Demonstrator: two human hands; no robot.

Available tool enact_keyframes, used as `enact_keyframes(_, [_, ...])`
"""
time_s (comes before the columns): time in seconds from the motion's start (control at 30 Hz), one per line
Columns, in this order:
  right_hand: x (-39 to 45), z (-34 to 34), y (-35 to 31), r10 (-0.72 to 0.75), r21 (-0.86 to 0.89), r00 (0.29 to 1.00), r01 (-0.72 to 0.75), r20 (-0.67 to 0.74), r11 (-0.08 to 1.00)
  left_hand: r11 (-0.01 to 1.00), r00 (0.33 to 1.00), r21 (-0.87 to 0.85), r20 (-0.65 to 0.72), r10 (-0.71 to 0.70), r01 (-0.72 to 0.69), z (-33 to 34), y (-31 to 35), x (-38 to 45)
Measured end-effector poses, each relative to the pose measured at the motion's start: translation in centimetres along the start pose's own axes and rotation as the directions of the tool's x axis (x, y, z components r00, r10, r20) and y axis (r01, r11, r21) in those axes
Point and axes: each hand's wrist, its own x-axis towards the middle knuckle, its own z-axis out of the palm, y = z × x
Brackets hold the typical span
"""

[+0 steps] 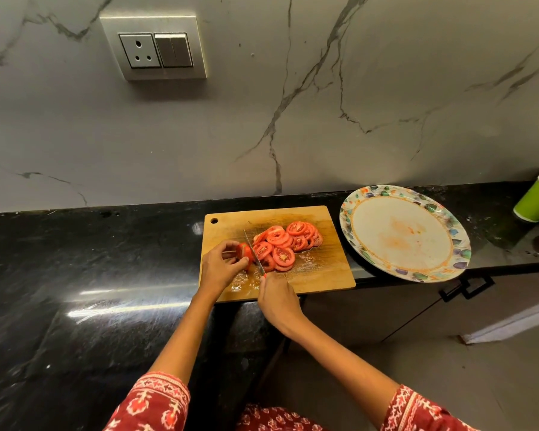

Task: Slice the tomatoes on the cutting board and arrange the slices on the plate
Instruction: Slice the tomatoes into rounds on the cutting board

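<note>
A wooden cutting board (pixel 321 275) lies on the black counter, wet with juice along its near edge. Several red tomato slices (pixel 285 244) are piled across its middle. My left hand (pixel 220 265) pinches the remaining tomato end piece (pixel 244 252) at the left of the pile. My right hand (pixel 277 298) grips the knife (pixel 252 248) by its handle, and the blade stands against the end piece's cut face. The round plate (pixel 355 222) with a floral rim sits to the right of the board and holds only faint red smears.
The black counter (pixel 91 275) spreads wide to the left. The plate overhangs the counter's front edge. A green paper cup (pixel 534 202) stands at the far right. A socket and switch panel (pixel 154 48) is on the marble wall behind.
</note>
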Motion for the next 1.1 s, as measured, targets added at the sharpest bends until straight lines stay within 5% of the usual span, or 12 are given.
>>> enact_keyframes(1.1, [2.7, 0.0, -0.8, -0.028, 0.087, 0.995, 0.020, 0.093, 0.996, 0.999, 0.999, -0.029, -0.022, 0.025, -0.026, 0.2, -0.7, 0.1])
